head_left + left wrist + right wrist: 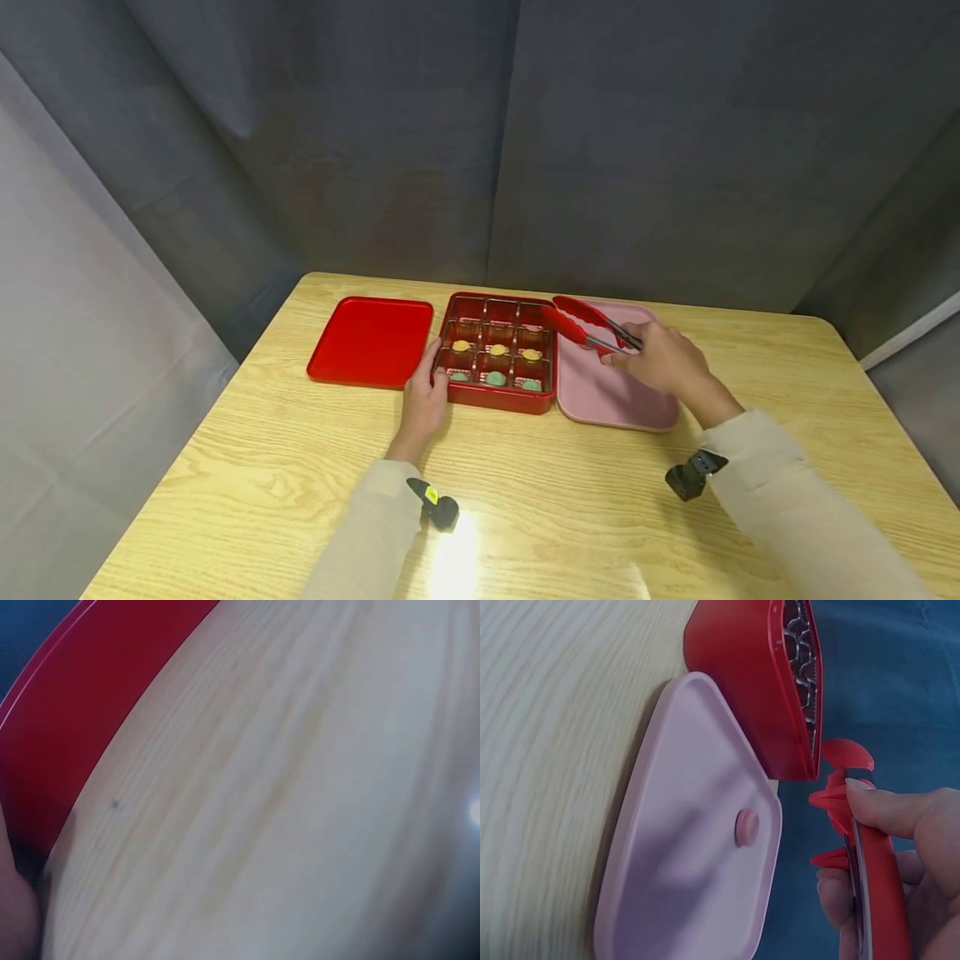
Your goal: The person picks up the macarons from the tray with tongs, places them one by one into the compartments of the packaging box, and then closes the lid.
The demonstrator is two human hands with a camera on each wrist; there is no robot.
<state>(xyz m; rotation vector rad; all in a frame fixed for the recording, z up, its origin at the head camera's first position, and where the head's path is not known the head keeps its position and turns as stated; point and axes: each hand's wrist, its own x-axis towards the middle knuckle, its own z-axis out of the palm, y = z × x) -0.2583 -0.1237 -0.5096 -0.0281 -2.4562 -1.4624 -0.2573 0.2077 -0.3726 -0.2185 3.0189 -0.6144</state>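
Observation:
A red box (495, 400) with a clear divided insert stands mid-table. Yellow macarons (497, 350) sit in its middle row and green macarons (496, 378) in its front row; something pink shows in the back right compartment. At the box's front left corner, my left hand (424, 404) grips the side, thumb at the rim. My right hand (663, 358) holds red-tipped tongs (573, 323) above the pink tray, their spread tips reaching the box's back right corner. Nothing shows between the tips. One pink macaron (747, 828) lies on the pink tray (682, 847).
To the left of the box lies a flat red lid or tray (371, 342). The pink tray is close against the box's right side. Dark curtains (495, 150) hang behind the wooden table (540, 492).

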